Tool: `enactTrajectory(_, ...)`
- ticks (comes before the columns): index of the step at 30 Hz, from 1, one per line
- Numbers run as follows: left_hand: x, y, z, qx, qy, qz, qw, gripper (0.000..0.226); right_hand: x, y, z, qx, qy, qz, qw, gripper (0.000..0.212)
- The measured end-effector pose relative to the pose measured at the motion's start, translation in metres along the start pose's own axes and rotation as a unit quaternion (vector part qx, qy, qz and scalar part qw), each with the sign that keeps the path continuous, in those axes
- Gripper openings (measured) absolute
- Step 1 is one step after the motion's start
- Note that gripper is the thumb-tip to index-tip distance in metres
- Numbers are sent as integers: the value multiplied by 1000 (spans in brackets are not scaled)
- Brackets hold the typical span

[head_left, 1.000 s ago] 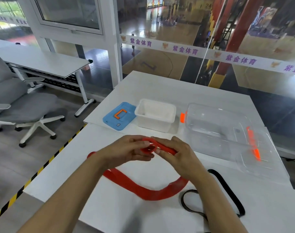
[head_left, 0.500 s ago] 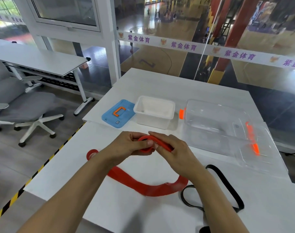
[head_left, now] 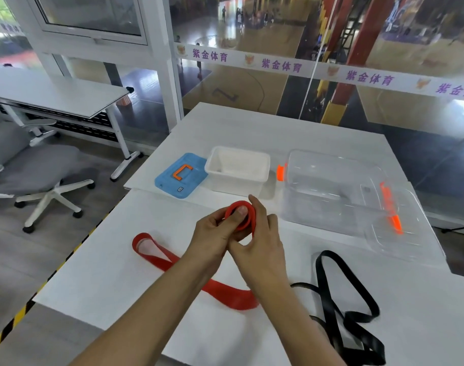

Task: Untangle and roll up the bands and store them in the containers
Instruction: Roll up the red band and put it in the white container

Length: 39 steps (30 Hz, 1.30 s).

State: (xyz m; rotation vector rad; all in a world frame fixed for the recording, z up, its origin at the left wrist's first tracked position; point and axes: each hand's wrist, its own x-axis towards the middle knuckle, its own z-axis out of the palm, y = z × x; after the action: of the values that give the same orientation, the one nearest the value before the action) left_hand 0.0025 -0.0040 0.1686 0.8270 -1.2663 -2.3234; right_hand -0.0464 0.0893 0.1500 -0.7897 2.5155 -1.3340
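Note:
A long red band point(head_left: 225, 291) lies in a curve on the white table point(head_left: 106, 273); its far end is curled into a small coil between both hands. My left hand point(head_left: 215, 233) pinches the coil with its thumb inside the loop. My right hand point(head_left: 260, 239) wraps around the coil's right side. The band's free end forms a loop at the left. A black band point(head_left: 349, 310) lies tangled on the table to the right of my right forearm. Behind the hands stand a white tub point(head_left: 238, 169) and a clear container point(head_left: 328, 186).
A blue lid point(head_left: 180, 175) with an orange handle lies left of the white tub. A clear lid point(head_left: 397, 220) with an orange latch rests against the clear container. A grey office chair point(head_left: 27, 170) and a second table stand to the left; a glass wall is behind.
The red coil has grown and now stands upright as a visible ring between the fingers. More of the band has been drawn in, and its tail has straightened on the table.

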Motion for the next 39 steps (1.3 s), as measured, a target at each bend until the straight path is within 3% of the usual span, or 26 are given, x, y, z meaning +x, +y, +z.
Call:
enactTrajectory(4,0,-1,-6,36,-12,-29,999,34,8,6,-7,-30,-28,-23,999,61)
enactTrajectory(9,1,19,-32,141,-126,-90,978,41,18,20,-29,-77,-153,-101,980,64)
enactTrajectory(13,5,42,-44,265,-207,-92,937,29,23,20,-38,-112,-229,-152,955,70)
enactTrajectory(18,2,41,-42,313,-185,-49,930,21,23,19,-36,-102,-220,-161,957,76)
enactTrajectory(22,0,26,-42,268,-161,3,950,37,24,19,-37,-65,-199,-120,970,81)
enactTrajectory(26,-1,20,-37,220,-113,18,969,35,21,21,-39,-28,-150,-110,982,46)
enactTrajectory(28,0,18,-32,173,-86,23,981,30,18,22,-38,0,-134,-96,986,42)
enactTrajectory(35,6,5,-21,5,7,22,1000,46,2,20,-5,-6,-32,-37,999,59)
enactTrajectory(39,5,-4,-13,-46,27,13,998,40,-3,15,6,3,-9,-5,1000,70)
